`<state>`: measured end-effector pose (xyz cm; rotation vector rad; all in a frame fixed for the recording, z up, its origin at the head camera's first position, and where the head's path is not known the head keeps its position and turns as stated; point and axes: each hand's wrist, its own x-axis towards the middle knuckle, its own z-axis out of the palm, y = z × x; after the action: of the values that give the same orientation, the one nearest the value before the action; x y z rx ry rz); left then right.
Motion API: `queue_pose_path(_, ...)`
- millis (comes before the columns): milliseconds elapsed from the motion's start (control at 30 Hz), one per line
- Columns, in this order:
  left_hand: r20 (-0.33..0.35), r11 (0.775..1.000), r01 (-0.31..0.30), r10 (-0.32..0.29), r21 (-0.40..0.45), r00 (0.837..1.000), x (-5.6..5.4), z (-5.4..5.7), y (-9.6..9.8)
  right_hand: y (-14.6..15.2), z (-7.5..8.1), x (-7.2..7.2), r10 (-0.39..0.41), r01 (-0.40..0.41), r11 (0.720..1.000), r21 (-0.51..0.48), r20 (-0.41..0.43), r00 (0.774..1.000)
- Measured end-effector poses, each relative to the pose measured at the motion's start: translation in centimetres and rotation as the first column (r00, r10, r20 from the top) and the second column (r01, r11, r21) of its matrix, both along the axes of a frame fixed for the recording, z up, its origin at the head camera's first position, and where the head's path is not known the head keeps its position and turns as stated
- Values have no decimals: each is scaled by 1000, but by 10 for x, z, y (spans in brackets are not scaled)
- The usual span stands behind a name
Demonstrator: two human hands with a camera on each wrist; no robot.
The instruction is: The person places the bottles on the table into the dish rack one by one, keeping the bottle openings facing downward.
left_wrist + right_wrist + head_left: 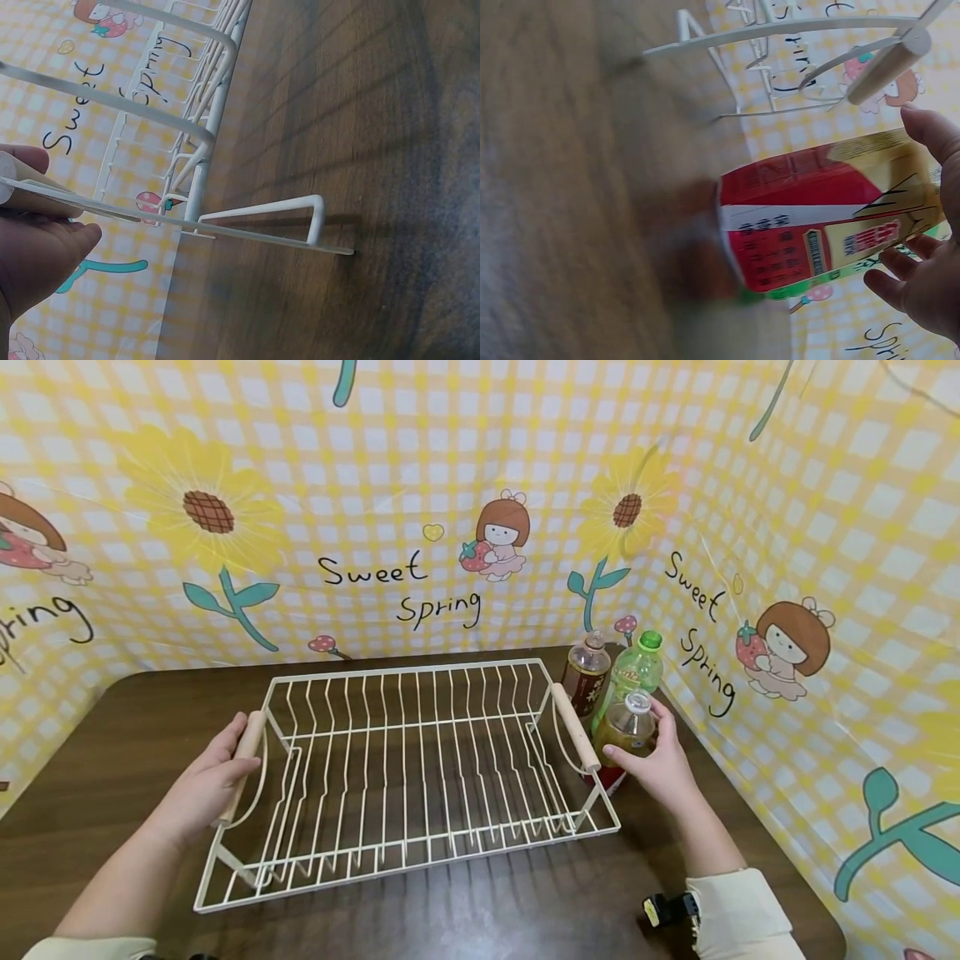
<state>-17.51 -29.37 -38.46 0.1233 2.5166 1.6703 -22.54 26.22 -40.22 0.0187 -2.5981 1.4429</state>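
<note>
On my feed, the rack (405, 868) is cream with pale wood-toned handles (576, 727), over a dark brown, grained tabletop (120, 743). Toward its far right corner I see a red-and-gold bottle (802, 217), a green bottle (637, 668) and a maroon-labelled bottle (585, 683). Yellow-and-white checked cloth (375, 485), sunflower-printed, rises beyond the far edge.

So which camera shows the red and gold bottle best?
Right wrist: the red and gold bottle is large there, its printed label facing the camera. The head view shows its top but less of its label; the left wrist view doesn't show it.
</note>
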Motion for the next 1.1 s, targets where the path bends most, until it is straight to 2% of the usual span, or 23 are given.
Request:
queue_pose_path(167, 6, 998, -1, 1, 58, 1000, -1, -2, -1, 0, -7, -2, -20, 20, 1000, -21, 29, 999)
queue_pose_path(433, 49, 980, -7, -3, 200, 999, 0, -9, -4, -3, -14, -3, -54, 57, 996, -64, 53, 997)
queue_pose_path(667, 45, 962, 23, -37, 273, 998, -2, -13, -4, -2, -15, 2, -66, 70, 994, -82, 56, 996)
queue_pose_path(833, 45, 953, 23, -39, 303, 998, -2, -12, -3, -3, -8, 6, -55, 59, 994, -95, 45, 997)
queue_pose_path(1100, 52, 951, 5, -22, 310, 998, 3, -14, -5, -8, 17, 7, -8, 8, 994, -113, 1, 1000)
